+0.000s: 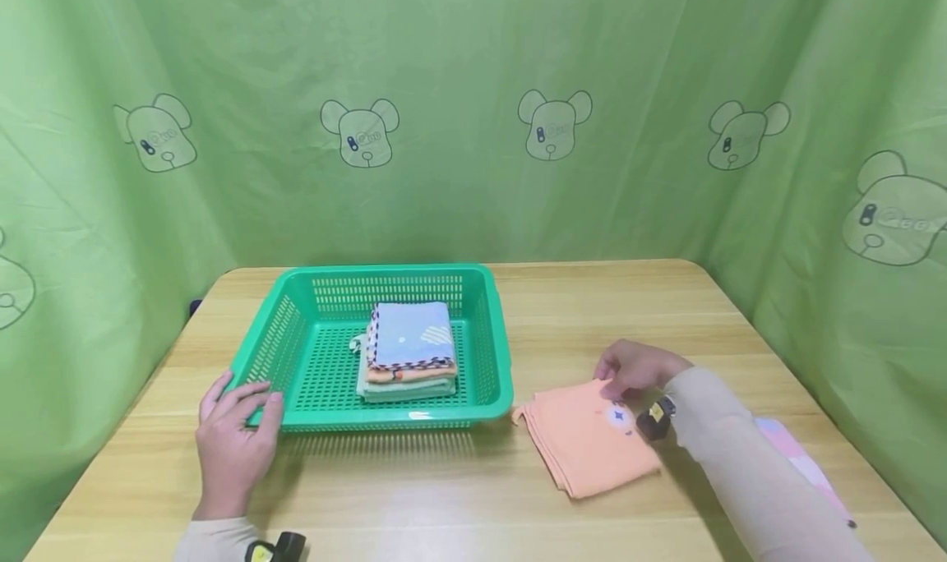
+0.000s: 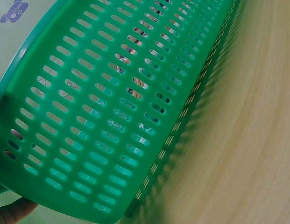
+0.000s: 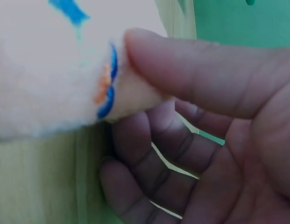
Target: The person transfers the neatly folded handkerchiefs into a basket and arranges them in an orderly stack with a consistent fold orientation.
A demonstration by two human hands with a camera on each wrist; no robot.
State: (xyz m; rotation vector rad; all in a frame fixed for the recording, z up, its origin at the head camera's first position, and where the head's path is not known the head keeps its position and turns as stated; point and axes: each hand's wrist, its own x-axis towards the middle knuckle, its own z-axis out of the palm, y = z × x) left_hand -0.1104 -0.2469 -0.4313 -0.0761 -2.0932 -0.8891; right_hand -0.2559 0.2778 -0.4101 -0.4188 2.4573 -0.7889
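My left hand (image 1: 235,439) holds the near left corner of a green plastic basket (image 1: 373,419), with its fingers over the rim. In the left wrist view a finger (image 2: 16,212) shows beside the slotted basket wall (image 2: 84,116). To the right of the basket, my right hand (image 1: 638,369) pinches the far right edge of a folded orange towel (image 1: 570,435) with a printed face. In the right wrist view the thumb (image 3: 191,70) lies on top of the towel (image 3: 51,84), other fingers curled below.
Inside the basket stands a stack of folded towels, a light blue one (image 1: 410,336) with a checked border on top. A pink and white cloth (image 1: 802,463) lies at the right, partly behind the right sleeve. Green curtains (image 1: 459,200) enclose the wooden table (image 1: 592,299).
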